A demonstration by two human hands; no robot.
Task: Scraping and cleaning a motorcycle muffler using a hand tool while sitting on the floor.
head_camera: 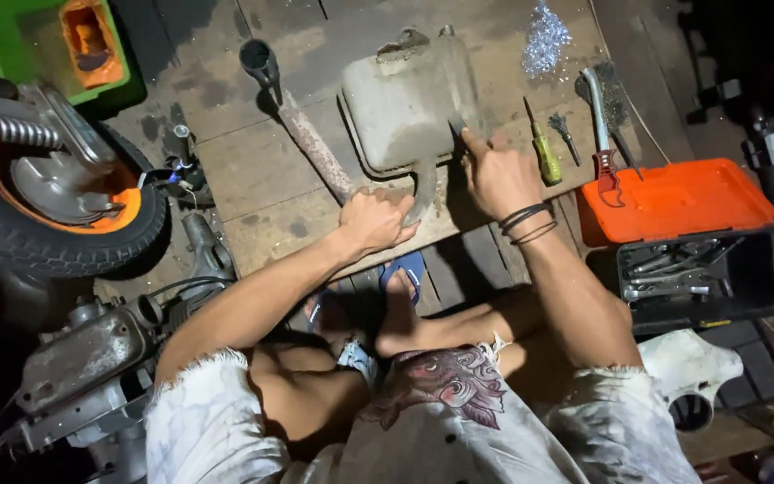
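A dusty grey metal muffler (405, 99) with a rusty curved pipe (315, 148) lies on the wooden plank floor (253, 179) in front of me. My left hand (374, 220) is closed around the pipe where it bends near the muffler's lower edge. My right hand (494, 175) presses a small dark tool against the muffler's right lower corner; black bands circle that wrist. I sit low with my knees bent, a blue sandal (405, 269) under my foot.
A yellow-green screwdriver (544, 152), a small key-like tool (566, 134) and a red-handled tool (602, 134) lie right of the muffler. An open orange toolbox (683, 202) holds several wrenches. A wheel with an orange hub (55, 197) and an engine (82, 358) stand at left.
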